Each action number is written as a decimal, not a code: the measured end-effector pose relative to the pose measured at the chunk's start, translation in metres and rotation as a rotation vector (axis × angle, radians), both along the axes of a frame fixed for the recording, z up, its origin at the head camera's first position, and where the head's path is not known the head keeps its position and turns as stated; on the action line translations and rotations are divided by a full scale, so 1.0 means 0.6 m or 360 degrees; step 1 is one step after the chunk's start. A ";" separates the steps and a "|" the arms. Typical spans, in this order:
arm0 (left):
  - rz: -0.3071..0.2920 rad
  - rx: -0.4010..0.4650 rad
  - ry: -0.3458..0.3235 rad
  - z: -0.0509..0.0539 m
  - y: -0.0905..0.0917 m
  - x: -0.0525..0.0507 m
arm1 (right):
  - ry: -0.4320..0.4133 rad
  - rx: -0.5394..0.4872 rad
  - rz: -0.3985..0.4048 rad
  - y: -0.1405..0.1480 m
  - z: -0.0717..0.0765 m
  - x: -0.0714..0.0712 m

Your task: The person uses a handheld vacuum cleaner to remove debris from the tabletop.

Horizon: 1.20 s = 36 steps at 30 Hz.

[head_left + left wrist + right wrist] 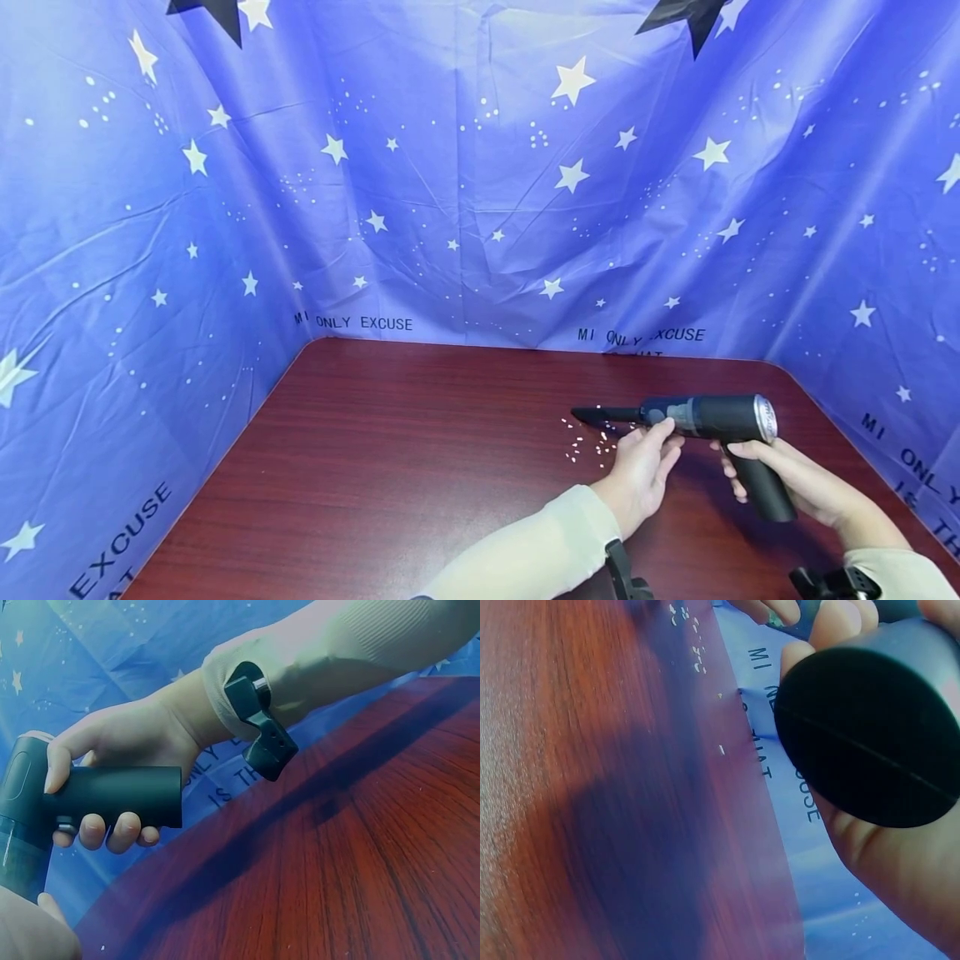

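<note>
A black handheld vacuum cleaner (723, 417) with a clear dust cup (681, 416) and a long narrow nozzle (611, 414) is held sideways above the table, its nozzle toward the left. My right hand (804, 482) grips the handle, fingers wrapped round it, as the left wrist view also shows. At the dust cup, my left hand (641, 473) holds the body with thumb and fingers. Small white scraps (602, 448) lie scattered on the table beneath and in front of the nozzle. In the right wrist view the handle's round end (866, 739) hides much of the right hand.
The dark red wooden table (390, 450) has blue star-printed cloth (457, 208) hanging along its back and both sides. Black wrist mounts sit on both sleeves, one on the left cuff (622, 567) and one on the right (836, 582).
</note>
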<state>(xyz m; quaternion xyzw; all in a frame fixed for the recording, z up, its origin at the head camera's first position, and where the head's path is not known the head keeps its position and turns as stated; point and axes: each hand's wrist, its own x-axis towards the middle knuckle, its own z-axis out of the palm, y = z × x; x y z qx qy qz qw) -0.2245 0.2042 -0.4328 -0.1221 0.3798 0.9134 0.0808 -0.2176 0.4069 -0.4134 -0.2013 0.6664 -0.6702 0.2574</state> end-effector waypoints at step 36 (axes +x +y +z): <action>-0.0103 0.0033 0.0014 -0.010 -0.009 0.022 | 0.0101 0.0103 -0.0021 0.018 0.001 0.009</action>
